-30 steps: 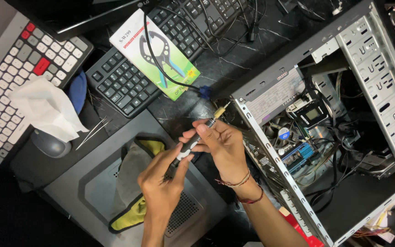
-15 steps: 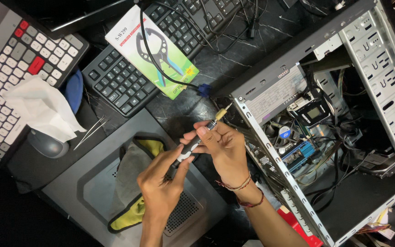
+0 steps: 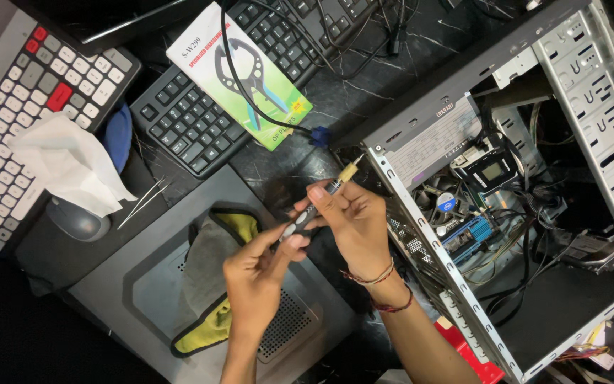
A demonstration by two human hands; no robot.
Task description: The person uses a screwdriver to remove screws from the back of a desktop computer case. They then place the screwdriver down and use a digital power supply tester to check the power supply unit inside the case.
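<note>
Black, slim and pen-shaped, the screwdriver (image 3: 314, 206) is pinched at both ends of its handle: left hand (image 3: 257, 274) closes thumb and fingertips on the rear end, right hand (image 3: 353, 224) clamps fingers round the front part near the pale yellowish collar, from which a thin metal tip juts up and right. Tool is held in the air, tilted, just beside the bare sheet-metal edge of the open computer case (image 3: 605, 135), above the dark marbled tabletop (image 3: 364, 99). Right wrist carries thin beaded and thread bracelets (image 3: 378, 284). Under the hands lies the removed grey side panel (image 3: 143, 299), smooth with a perforated vent patch; on it a limp grey and yellow cloth (image 3: 211, 284). Inside the case: tangled black cables, a round fan, a blue component, punched steel drive racks. Further out, a black keyboard (image 3: 200, 121) with a glossy green and white card pack of pliers (image 3: 239, 71) across it, a crumpled white tissue (image 3: 65, 163), a dark mouse (image 3: 76, 220), steel tweezers (image 3: 143, 201), and a white keyboard with red keys (image 3: 15, 107).
</note>
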